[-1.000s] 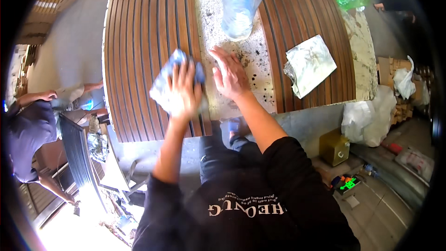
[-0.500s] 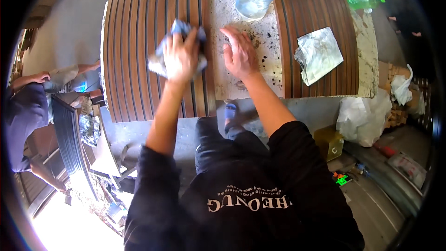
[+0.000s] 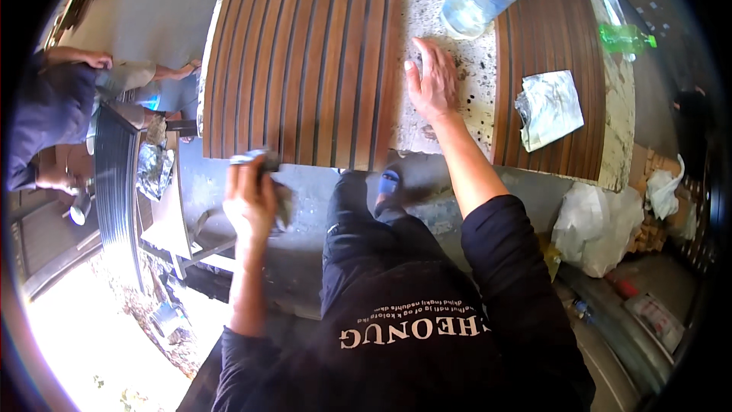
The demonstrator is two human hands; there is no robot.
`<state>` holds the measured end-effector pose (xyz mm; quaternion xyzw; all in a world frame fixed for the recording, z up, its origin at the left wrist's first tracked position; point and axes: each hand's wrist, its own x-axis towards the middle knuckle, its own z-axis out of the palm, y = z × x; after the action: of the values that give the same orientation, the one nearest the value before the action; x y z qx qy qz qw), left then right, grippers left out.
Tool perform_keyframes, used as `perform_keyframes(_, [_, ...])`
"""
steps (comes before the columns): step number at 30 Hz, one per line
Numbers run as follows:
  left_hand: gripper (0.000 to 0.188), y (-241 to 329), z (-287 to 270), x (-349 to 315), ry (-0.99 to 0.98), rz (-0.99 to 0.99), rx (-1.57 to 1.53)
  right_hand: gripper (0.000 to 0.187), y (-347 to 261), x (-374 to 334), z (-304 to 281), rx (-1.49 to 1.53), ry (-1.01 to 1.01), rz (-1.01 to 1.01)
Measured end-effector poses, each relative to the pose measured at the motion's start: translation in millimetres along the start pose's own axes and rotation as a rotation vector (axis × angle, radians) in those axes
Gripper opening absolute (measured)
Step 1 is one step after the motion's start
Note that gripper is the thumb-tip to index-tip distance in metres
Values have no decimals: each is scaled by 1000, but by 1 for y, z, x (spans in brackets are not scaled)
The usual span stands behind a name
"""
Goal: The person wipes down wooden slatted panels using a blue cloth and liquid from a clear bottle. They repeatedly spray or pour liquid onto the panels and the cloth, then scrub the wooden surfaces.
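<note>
At the near edge of a brown slatted panel, my left hand grips a crumpled grey cloth. Part of the cloth hangs down past the panel's edge, below my fingers. My right hand lies with its fingers stretched out over the pale, speckled tabletop, beside the panel's right edge. Nothing shows in it, and whether its thumb touches the panel I cannot tell.
A clear plastic bottle lies beyond my right hand. A second slatted panel carries a folded silvery sheet. Farther right are a green bottle and a white bag. At left, another person stands by a dark ribbed panel.
My left hand has drawn the cloth from the middle of the slatted panel back to its near edge. The whole view has shifted, and my right hand stays over the pale strip.
</note>
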<state>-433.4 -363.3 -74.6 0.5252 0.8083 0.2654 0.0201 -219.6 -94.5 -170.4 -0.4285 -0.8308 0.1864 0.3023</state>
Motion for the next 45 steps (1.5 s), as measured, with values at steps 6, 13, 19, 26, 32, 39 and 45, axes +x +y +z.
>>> perform_keyframes(6, [19,51,79,-4,-196,5,-48,65,-37,3,31,-343,-96,185])
perform_keyframes(13, [9,55,118,106,-56,59,-56,62,-40,2,35,-277,-57,143])
perform_keyframes(19, [10,65,76,-26,-205,50,-118,64,-30,-8,34,-334,-54,194])
perform_keyframes(26, [12,65,111,103,-158,172,71,63,-45,4,36,-276,-43,154])
perform_keyframes(32, [10,65,86,6,-256,189,-53,63,-34,-1,32,-305,-87,234])
perform_keyframes(39, [13,69,140,159,-110,165,52,62,-44,3,33,-267,-55,196])
perform_keyframes(45, [8,51,107,14,-232,225,-60,62,-31,0,31,-244,-69,231])
